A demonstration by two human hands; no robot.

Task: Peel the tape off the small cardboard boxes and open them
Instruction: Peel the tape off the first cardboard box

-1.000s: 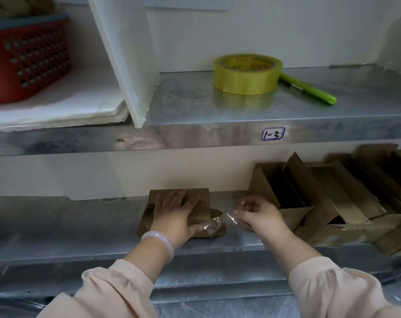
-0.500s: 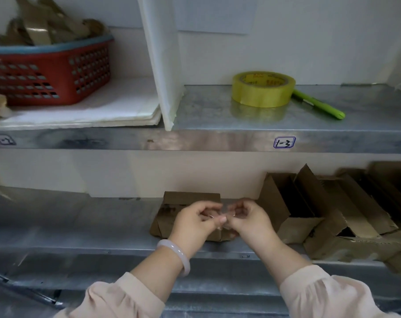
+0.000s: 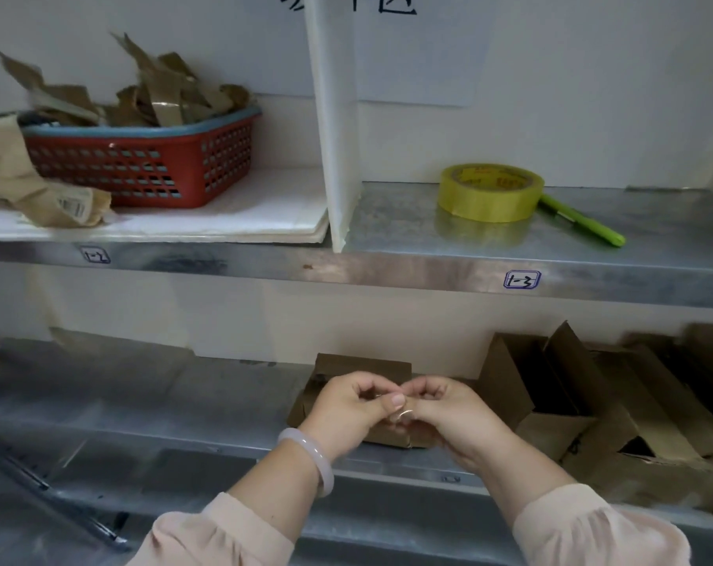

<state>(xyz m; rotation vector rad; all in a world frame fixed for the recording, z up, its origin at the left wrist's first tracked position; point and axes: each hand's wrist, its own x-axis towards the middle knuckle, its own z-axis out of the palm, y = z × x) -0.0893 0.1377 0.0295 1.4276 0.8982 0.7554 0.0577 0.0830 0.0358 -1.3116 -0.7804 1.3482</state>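
A small brown cardboard box (image 3: 359,367) lies on the lower metal shelf (image 3: 142,402), mostly hidden behind my hands. My left hand (image 3: 346,410) and my right hand (image 3: 448,414) meet fingertip to fingertip just in front of the box, above the shelf. Between the fingertips they pinch a small crumpled piece of clear tape (image 3: 402,412), of which only a glint shows. Neither hand touches the box.
Opened cardboard boxes (image 3: 571,390) are piled at the right of the lower shelf. On the upper shelf stand a yellow tape roll (image 3: 491,192), a green pen (image 3: 583,224), a white divider (image 3: 334,128) and a red basket (image 3: 142,169) of cardboard and tape scraps.
My left hand has left the box top and joined my right hand. The stretched tape strip is now bunched between the fingertips. The view has tilted upward.
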